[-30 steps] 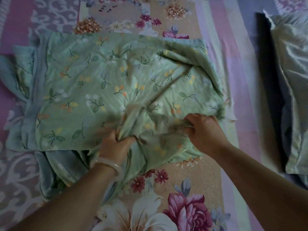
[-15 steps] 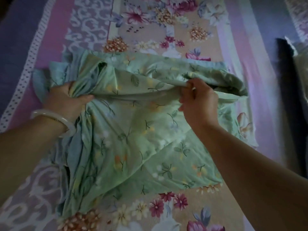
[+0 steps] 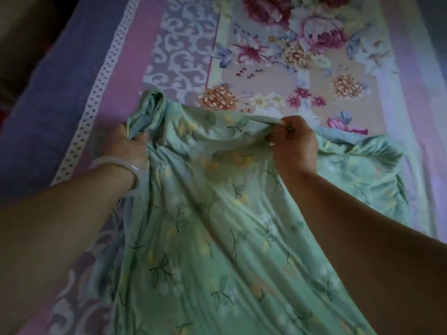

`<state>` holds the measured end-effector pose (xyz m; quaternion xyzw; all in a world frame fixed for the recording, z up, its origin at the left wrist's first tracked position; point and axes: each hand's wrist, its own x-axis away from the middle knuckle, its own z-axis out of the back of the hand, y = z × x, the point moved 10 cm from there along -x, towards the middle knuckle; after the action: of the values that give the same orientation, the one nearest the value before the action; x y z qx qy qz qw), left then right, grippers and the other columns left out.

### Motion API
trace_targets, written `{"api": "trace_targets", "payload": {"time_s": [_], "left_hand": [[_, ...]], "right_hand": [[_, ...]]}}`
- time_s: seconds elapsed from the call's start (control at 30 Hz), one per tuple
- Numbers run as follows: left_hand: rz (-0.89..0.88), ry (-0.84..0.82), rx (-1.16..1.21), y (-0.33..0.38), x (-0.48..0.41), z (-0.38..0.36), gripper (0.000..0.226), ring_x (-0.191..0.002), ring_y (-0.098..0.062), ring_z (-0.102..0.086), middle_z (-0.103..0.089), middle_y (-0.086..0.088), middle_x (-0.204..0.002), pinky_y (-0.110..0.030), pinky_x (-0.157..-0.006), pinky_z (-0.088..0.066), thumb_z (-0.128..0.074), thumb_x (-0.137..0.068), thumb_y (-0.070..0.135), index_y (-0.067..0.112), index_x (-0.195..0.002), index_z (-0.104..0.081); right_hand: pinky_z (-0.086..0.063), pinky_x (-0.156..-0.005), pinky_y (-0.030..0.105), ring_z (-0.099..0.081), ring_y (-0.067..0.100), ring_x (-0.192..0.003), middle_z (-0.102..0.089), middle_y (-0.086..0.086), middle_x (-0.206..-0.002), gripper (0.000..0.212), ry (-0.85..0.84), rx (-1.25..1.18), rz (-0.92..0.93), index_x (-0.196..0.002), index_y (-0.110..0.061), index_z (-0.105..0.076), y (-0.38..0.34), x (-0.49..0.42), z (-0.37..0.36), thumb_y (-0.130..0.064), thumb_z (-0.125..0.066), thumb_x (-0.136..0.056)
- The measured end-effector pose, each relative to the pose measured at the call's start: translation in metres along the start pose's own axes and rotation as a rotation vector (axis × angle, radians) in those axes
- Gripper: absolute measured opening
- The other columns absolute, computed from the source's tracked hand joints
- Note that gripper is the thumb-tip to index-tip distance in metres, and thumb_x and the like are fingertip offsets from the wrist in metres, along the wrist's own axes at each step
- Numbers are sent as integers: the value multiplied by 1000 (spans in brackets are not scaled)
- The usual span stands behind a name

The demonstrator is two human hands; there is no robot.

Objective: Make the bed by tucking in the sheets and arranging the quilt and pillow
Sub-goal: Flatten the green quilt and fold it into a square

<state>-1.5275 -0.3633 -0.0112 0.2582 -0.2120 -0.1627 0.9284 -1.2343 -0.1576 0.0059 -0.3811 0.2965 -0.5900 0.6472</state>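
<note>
A light green quilt [image 3: 217, 226] printed with small leaves and flowers is lifted off the bed and stretches from my hands down toward me. My left hand [image 3: 125, 146], with a pale bangle on the wrist, grips a bunched corner of the quilt at the left. My right hand [image 3: 294, 143] pinches the quilt's upper edge at the right. A further fold of the quilt lies on the bed to the right of that hand. Under it all is the floral bed sheet [image 3: 278, 56]. No pillow is in view.
The sheet has a beige flowered centre, pink and lilac bands and a white lace strip [image 3: 104, 78] along its left side. Beyond the lace, the bed's left edge drops to a dark floor [image 3: 21, 44].
Both hands have carried the quilt's edge up and away from me, from the near edge to farther up the bed. The view has shifted left, and the pillow at the right has left the view.
</note>
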Motion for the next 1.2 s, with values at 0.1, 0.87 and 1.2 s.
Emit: {"api": "trace_targets", "payload": {"time_s": [0.1, 0.87, 1.2], "left_hand": [[88, -80, -85, -21, -20, -21, 53, -130, -37, -38, -37, -18, -146, -44, -105, -31, -37, -100, 41, 7, -140, -35], [104, 165, -74, -53, -71, -12, 23, -91, -29, -59, -61, -13, -96, -32, -74, -39, -40, -94, 12, 10, -94, -63], [-895, -275, -640, 47, 40, -145, 63, -145, -16, 12, 12, 6, -159, -46, -117, 4, -20, -95, 56, 35, -149, 5]], "right_hand": [[-45, -79, 25, -61, 15, -102, -64, -5, -109, 35, -145, 15, -24, -131, -26, -48, 18, -1, -32, -19, -49, -97], [5, -120, 48, 2, 23, -149, -4, -2, -163, 63, -195, 881, 236, -154, -33, -9, 94, 27, -74, -55, -14, -95], [0, -119, 53, 2, 26, -149, -4, 2, -163, 64, -199, 920, 209, -154, -32, -9, 98, 27, -79, -53, -16, -94]]}}
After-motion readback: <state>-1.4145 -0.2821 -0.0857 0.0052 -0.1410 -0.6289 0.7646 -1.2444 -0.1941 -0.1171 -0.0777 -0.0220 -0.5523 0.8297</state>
